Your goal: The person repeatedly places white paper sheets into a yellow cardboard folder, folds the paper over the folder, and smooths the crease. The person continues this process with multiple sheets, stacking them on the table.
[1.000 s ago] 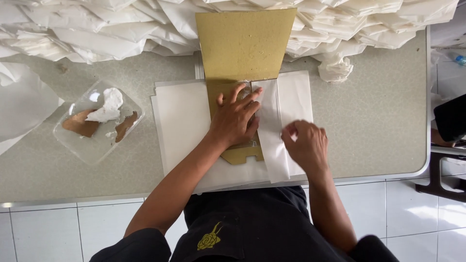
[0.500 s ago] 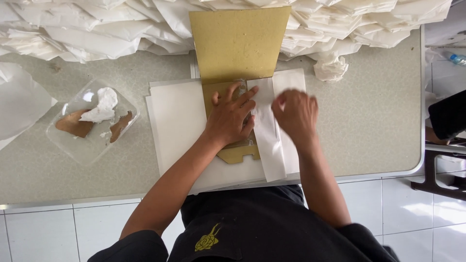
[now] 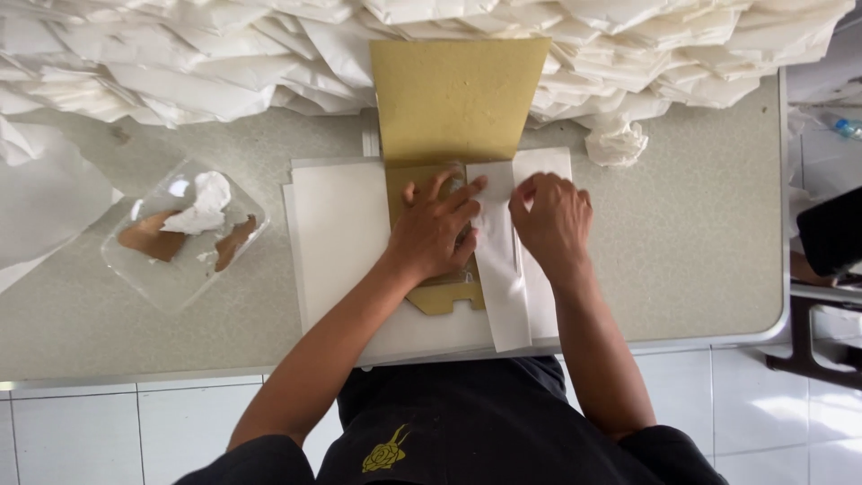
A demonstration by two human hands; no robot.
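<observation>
1. Grey-beige speckled table (image 3: pixel 700 260), rounded corner at right, pale metal edging along front and right side.
2. White square floor tiles (image 3: pixel 108 440) with grey grout below the table.
3. Dark wooden furniture frame (image 3: pixel 822 355) at far right on the tiles.
4. Heaped white folded sheets (image 3: pixel 180 63) across the table's far edge.
5. Soft, even daylight, glare on tiles at right.

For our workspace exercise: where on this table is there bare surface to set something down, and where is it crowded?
Bare table lies right of the white sheets, up to the right edge. A smaller patch lies between the clear tray and the sheets, toward the near edge. The far side is crowded with piled white paper; both hands, left hand and right hand, fill the centre.
</observation>
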